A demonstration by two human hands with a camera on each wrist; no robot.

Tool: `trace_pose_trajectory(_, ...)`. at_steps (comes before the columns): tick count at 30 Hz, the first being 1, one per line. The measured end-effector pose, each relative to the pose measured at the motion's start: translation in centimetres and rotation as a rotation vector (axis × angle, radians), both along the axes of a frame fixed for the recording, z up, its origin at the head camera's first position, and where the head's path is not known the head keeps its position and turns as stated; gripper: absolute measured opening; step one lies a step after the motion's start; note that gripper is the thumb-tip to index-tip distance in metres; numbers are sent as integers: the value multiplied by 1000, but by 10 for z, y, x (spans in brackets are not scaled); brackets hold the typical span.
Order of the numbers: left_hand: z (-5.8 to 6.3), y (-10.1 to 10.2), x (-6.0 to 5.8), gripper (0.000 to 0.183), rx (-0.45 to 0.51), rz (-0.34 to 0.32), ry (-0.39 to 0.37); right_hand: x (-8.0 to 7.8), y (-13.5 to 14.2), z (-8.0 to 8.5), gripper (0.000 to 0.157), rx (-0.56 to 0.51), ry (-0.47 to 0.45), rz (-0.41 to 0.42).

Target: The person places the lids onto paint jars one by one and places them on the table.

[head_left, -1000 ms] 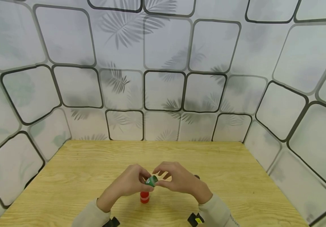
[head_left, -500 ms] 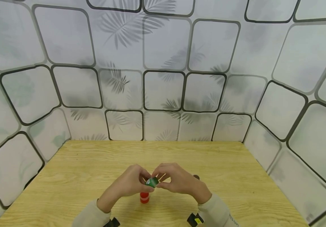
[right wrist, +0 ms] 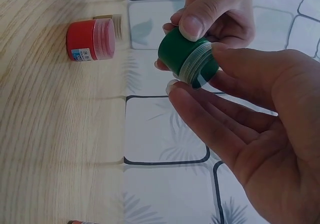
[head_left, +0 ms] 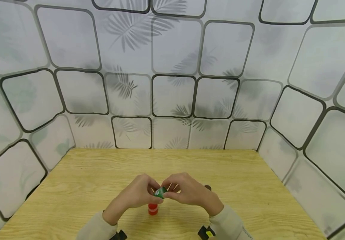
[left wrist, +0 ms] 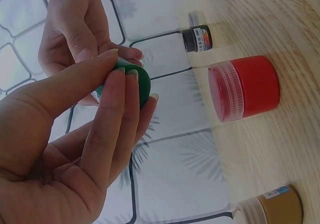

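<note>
My left hand point(head_left: 136, 190) grips a small green paint jar point(right wrist: 175, 51) by its base end, tilted above the table. The jar has a clear ribbed screw lid point(right wrist: 192, 66) that faces my right hand point(head_left: 187, 189). In the right wrist view, the right thumb and a fingertip pinch the lid's edge from opposite sides. From the left wrist camera the jar's green base point(left wrist: 144, 86) shows between the left fingers, while the lid is mostly hidden. Under the left hand, a red paint jar point(head_left: 152, 209) stands upright on the table.
A dark little jar point(left wrist: 200, 38) stands on the table point(head_left: 238, 173) beyond my right wrist. An ochre jar point(left wrist: 280, 209) appears at the lower edge of the left wrist view. Patterned curtain-like walls point(head_left: 173, 96) enclose the table's back and sides.
The right thumb and fingers have shifted and drawn together at the lid, after being more spread. My left hand and the green jar have barely moved; the red jar stays put.
</note>
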State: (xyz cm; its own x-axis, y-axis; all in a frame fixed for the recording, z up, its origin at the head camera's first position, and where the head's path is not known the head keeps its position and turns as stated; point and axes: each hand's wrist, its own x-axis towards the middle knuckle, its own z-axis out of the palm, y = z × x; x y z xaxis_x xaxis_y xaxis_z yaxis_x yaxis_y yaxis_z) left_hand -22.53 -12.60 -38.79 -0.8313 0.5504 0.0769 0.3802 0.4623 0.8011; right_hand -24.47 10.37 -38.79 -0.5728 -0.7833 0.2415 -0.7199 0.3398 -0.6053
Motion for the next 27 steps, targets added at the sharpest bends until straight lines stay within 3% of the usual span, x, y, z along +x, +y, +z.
trace_pose_trajectory(13, 1, 0, 1, 19, -2, -11, 16, -2, -2, -4, 18, -18, 0, -8)
trace_pose_trajectory(19, 0, 0, 1, 20, -7, -8, 14, -3, -1, -6, 21, -30, -41, -18)
trace_pose_trajectory(27, 1, 0, 0, 20, -17, 1, 12, -5, 2, -5, 28, -22, 24, -11)
